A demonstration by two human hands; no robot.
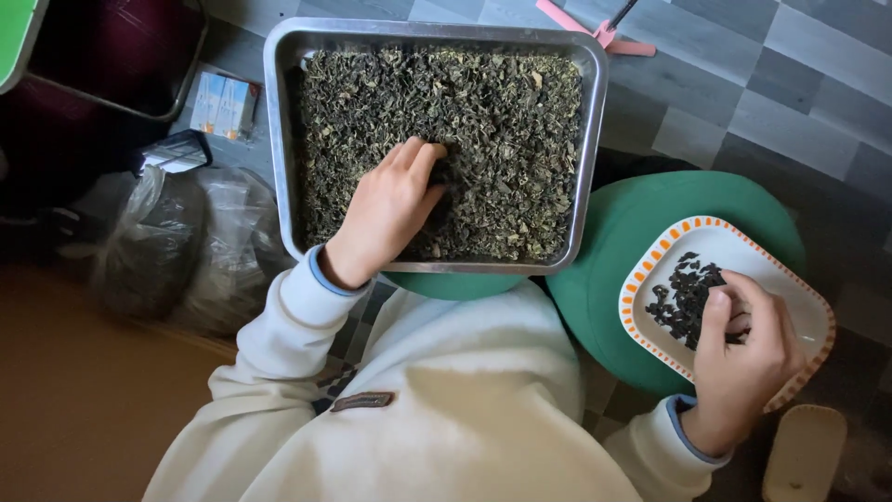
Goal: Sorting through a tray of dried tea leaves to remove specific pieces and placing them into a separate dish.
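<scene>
Left hand (pixel 386 212) pinching dried leaves (pixel 483 121) in steel tray (pixel 279 139), right hand (pixel 743 358) grip holding white plate (pixel 790 288), long axis diagonal.

I see open tiled floor (pixel 743 102) right of the metal tray (pixel 595 139), while plastic bags (pixel 186 242) and a dark crate (pixel 111 56) block the left side.

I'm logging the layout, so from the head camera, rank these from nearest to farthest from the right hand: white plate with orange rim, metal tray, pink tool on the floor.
From the right hand:
1. White plate with orange rim, under the hand, at the right.
2. Metal tray of dried leaves, up and to the left, under the left hand.
3. Pink tool, on the floor beyond the tray's far corner.
</scene>
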